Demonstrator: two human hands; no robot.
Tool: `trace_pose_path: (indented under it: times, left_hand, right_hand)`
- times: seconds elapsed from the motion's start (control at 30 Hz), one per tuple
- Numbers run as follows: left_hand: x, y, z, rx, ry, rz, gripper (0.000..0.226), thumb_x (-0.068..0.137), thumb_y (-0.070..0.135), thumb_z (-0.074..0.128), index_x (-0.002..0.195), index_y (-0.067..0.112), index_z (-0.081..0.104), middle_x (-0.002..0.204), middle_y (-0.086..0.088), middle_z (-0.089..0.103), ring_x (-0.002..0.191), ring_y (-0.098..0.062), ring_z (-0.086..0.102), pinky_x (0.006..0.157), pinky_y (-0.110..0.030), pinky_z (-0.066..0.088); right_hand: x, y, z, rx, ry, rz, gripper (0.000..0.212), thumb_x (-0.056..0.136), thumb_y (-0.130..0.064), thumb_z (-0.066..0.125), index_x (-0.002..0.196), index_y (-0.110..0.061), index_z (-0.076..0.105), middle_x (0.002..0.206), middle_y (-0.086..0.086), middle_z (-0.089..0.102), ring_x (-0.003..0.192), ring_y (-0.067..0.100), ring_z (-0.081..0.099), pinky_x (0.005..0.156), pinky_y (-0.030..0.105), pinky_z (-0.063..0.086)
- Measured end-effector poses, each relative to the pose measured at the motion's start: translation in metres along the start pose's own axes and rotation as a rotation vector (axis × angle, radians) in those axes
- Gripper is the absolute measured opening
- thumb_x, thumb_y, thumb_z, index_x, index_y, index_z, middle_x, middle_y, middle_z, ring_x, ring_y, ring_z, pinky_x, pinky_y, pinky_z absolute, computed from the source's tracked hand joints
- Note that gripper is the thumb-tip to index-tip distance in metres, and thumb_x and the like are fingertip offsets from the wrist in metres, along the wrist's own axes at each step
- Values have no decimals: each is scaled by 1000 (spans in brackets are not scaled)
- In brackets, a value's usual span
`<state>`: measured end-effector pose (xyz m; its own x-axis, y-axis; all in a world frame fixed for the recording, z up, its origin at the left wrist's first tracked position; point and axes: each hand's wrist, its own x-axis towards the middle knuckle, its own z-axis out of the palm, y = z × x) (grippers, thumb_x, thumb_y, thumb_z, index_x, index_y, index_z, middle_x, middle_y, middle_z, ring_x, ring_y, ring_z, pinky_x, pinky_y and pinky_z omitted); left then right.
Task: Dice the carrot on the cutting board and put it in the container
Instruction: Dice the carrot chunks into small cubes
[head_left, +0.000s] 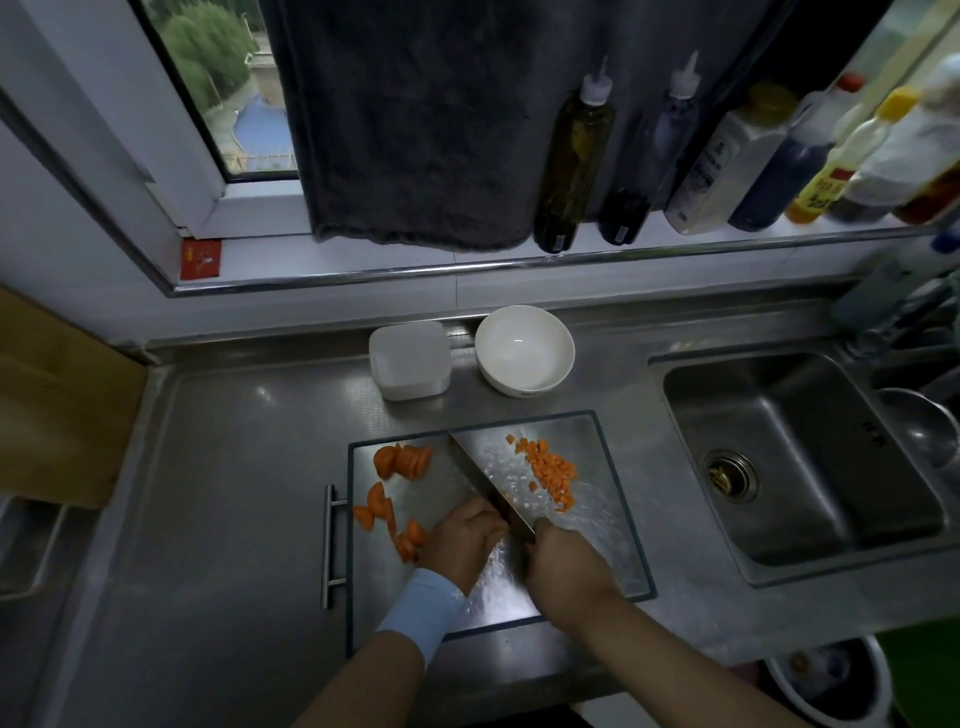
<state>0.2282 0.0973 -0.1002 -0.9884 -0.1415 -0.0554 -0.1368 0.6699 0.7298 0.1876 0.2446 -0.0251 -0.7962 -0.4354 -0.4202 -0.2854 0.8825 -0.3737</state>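
On the steel cutting board (597, 545), carrot slices (402, 461) lie at the far left, with more half-moon pieces (376, 506) nearer me. A pile of diced carrot (550, 470) sits at the right. My right hand (563, 566) grips the handle of a cleaver (483, 475), whose blade runs diagonally across the board. My left hand (460, 540), with a light blue wristband, has its fingers curled down over carrot pieces right beside the blade; what lies under it is hidden. A square translucent container (409, 359) and a white bowl (524, 349) stand behind the board.
A steel sink (800, 467) lies to the right. Several bottles (571, 161) line the window sill, beside a hanging dark towel (415, 130). A wooden board (57, 405) leans at the left. A bar handle (327, 545) sits at the board's left edge.
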Motion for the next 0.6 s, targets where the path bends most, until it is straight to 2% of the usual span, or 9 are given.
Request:
trace_pose_path:
  times: [0.07, 0.2, 0.27, 0.4, 0.47, 0.6]
  left_hand:
    - [0, 1, -1, 12, 4, 3, 18, 87, 19, 58, 88, 14, 75, 97, 0, 66, 90, -11, 60, 85, 3, 29]
    - [1, 4, -5, 62, 4, 15, 24, 89, 26, 53, 90, 15, 74, 100, 1, 65, 91, -11, 60, 86, 6, 25]
    - [1, 5, -6, 109, -9, 15, 20, 93, 22, 55, 97, 16, 74, 107, 2, 63, 97, -11, 59, 85, 6, 23]
    - [2, 7, -10, 162, -23, -7, 24, 97, 30, 48, 110, 27, 68, 119, 13, 56, 106, -4, 52, 85, 2, 22]
    - [5, 10, -14, 194, -52, 6, 25, 98, 30, 47, 110, 29, 68, 121, 14, 55, 108, -4, 51, 86, 1, 21]
    - [14, 19, -22, 243, -111, 83, 23, 97, 26, 51, 107, 30, 70, 121, 11, 56, 112, -4, 49, 88, 6, 16]
  right_hand:
    - [-8, 7, 2, -16, -5, 8, 15, 98, -20, 49, 110, -19, 58, 104, 2, 69, 94, 18, 66, 83, 24, 51]
    - [-9, 10, 4, -24, -7, 10, 18, 98, -19, 48, 112, -19, 58, 106, 2, 69, 96, 18, 66, 85, 24, 51]
    - [-2, 5, 2, -12, -5, 1, 17, 98, -19, 47, 109, -17, 58, 107, 4, 69, 96, 20, 65, 82, 25, 49]
    - [6, 2, -8, 8, 0, -23, 18, 100, -23, 46, 107, -14, 59, 109, 7, 67, 98, 22, 64, 71, 22, 38]
    - [6, 6, -13, 11, 8, -13, 18, 99, -23, 47, 106, -13, 60, 108, 8, 67, 97, 23, 64, 70, 22, 37]
    - [11, 14, -26, 21, 69, 22, 19, 99, -25, 48, 108, -15, 61, 106, 7, 69, 97, 23, 66, 69, 22, 39]
